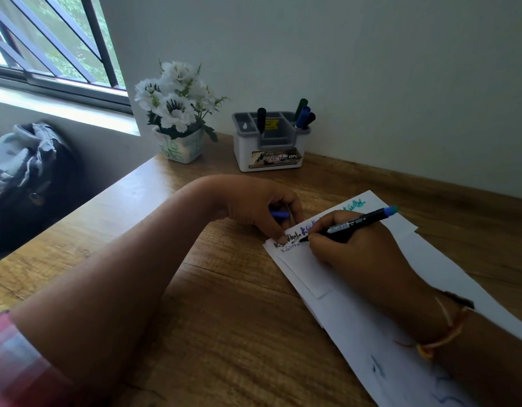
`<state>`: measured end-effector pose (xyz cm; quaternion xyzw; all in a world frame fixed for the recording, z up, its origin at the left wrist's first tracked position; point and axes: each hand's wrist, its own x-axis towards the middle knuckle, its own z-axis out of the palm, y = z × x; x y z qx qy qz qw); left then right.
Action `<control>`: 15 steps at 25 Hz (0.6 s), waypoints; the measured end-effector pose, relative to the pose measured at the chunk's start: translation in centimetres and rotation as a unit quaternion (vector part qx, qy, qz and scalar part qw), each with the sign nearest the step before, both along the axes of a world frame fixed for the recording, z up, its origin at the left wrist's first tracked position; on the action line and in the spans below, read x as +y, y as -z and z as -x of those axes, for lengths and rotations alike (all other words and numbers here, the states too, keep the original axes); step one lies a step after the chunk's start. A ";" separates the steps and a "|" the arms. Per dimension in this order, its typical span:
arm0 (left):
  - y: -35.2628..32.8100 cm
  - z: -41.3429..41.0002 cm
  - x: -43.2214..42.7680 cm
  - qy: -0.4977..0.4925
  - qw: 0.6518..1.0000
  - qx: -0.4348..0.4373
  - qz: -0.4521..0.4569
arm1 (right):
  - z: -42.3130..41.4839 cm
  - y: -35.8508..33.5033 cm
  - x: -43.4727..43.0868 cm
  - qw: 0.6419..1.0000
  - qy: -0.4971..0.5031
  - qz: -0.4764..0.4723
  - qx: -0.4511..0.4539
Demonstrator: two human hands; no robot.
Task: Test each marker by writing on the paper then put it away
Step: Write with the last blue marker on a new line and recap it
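My right hand (349,251) grips a black marker (355,224) with a blue end, its tip touching the white paper (371,327) just under earlier scribbles in black, blue and green. My left hand (257,207) rests on the paper's top left corner, one finger pressing it down, and holds a blue marker cap (279,214) in its curled fingers. At the back of the desk stands a white and grey organizer (270,145). One black marker (261,118) stands in its left slot and three markers (304,114) stand in its right one.
A white pot of white flowers (177,113) stands left of the organizer. The wooden desk (210,304) meets the wall behind and at right. A grey bag (24,171) sits beyond the desk's left edge, under a window (48,39).
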<state>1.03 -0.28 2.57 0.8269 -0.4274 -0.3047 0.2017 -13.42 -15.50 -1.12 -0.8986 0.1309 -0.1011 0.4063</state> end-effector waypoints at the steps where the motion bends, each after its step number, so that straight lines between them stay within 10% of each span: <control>1: 0.0 0.0 0.0 0.002 1.000 -0.003 0.000 | 0.0 -0.1 0.1 1.000 -0.004 0.007 -0.001; 8: -0.3 0.2 -0.1 0.006 1.000 -0.002 -0.011 | -0.2 -0.5 0.0 0.999 0.016 -0.013 0.025; 15: 0.2 -0.3 0.2 -0.086 0.993 0.033 0.078 | -0.5 -1.5 -1.5 0.940 0.090 -0.325 -0.051</control>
